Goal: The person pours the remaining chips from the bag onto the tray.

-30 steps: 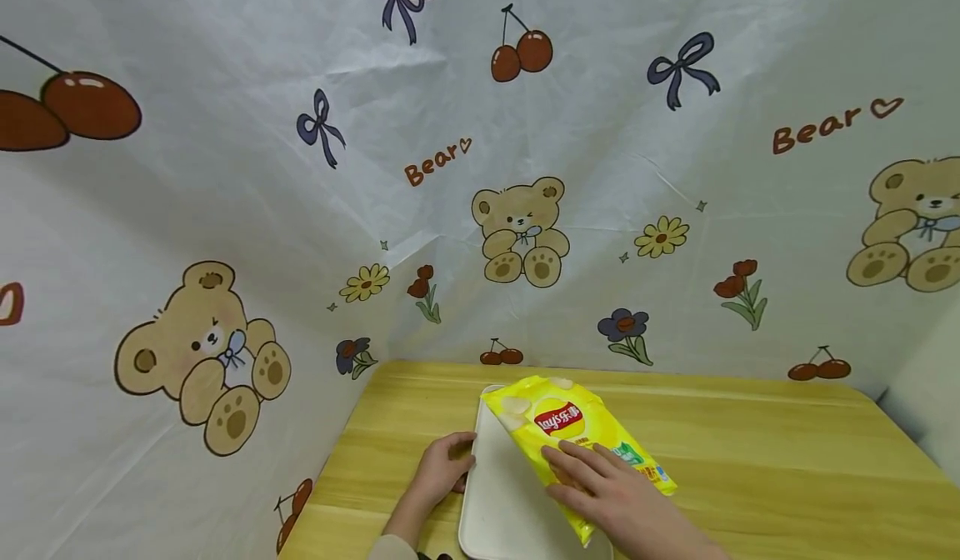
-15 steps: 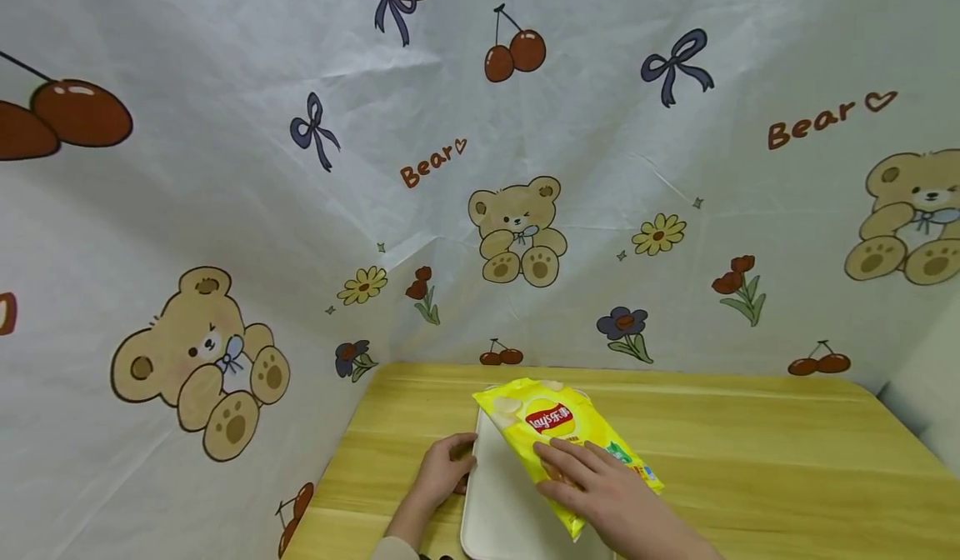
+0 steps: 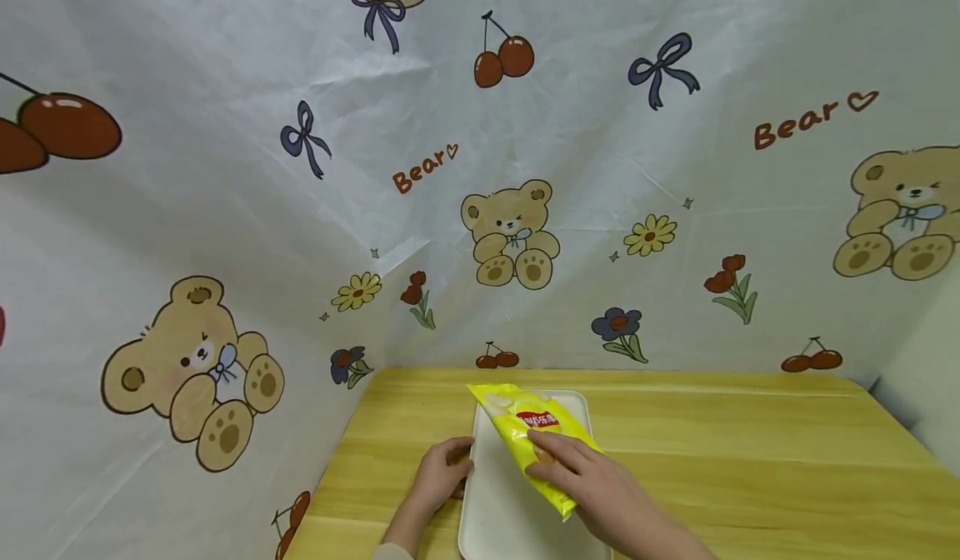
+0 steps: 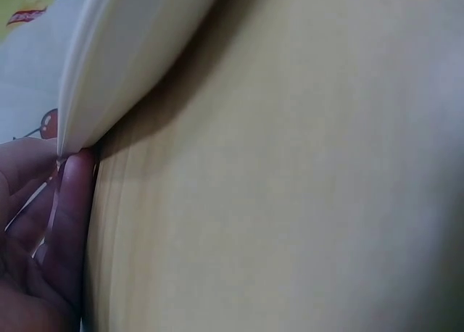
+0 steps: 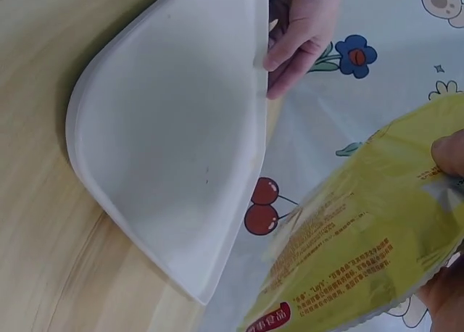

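Chip bag (image 3: 510, 420) held tilted above the tray (image 3: 492, 517)

A light hold seems wisest, so nothing inside gets crushed, with the tray kept steady. The right hand (image 3: 596, 483) has its fingers clamped on the bag, which extends forward from them; the tray lies below and to their left. This hand slants in, back uppermost. The left hand (image 3: 437, 472) pinches the tray's left rim between its fingers.
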A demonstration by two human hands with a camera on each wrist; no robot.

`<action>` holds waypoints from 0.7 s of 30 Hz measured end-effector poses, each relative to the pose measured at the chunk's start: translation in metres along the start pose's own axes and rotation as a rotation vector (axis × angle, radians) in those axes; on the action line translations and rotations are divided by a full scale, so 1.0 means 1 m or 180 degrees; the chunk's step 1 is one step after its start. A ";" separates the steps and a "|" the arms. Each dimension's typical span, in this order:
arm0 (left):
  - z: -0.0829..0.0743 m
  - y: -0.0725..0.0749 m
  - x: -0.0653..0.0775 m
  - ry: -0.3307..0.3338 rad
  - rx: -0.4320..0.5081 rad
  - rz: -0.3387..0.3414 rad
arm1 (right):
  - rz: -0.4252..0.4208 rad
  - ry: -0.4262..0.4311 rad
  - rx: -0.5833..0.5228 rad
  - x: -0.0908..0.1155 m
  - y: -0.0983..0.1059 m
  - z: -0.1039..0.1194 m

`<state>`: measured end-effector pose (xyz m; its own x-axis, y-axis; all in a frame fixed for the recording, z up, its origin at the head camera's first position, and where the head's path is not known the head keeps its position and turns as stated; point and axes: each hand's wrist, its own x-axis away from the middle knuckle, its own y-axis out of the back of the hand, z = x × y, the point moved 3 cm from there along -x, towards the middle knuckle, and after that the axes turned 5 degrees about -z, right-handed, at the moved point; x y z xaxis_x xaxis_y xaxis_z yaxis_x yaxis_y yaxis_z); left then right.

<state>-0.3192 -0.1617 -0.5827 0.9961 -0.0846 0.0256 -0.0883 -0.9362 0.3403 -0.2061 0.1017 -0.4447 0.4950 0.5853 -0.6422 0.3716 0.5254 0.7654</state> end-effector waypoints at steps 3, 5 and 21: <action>0.002 0.000 0.000 0.0009 0.0017 0.0006 | -0.0028 -0.0157 -0.0057 -0.001 -0.002 0.000; 0.002 0.000 0.000 -0.0003 0.0009 -0.0002 | -0.0034 -0.0244 -0.0086 -0.001 -0.003 -0.001; 0.000 0.000 0.001 -0.0046 -0.0016 -0.0012 | -0.0205 -0.0476 -0.0395 -0.002 -0.009 -0.008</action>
<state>-0.3182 -0.1621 -0.5822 0.9962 -0.0861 0.0109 -0.0846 -0.9347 0.3452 -0.2166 0.1001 -0.4508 0.5878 0.4547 -0.6691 0.3111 0.6364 0.7058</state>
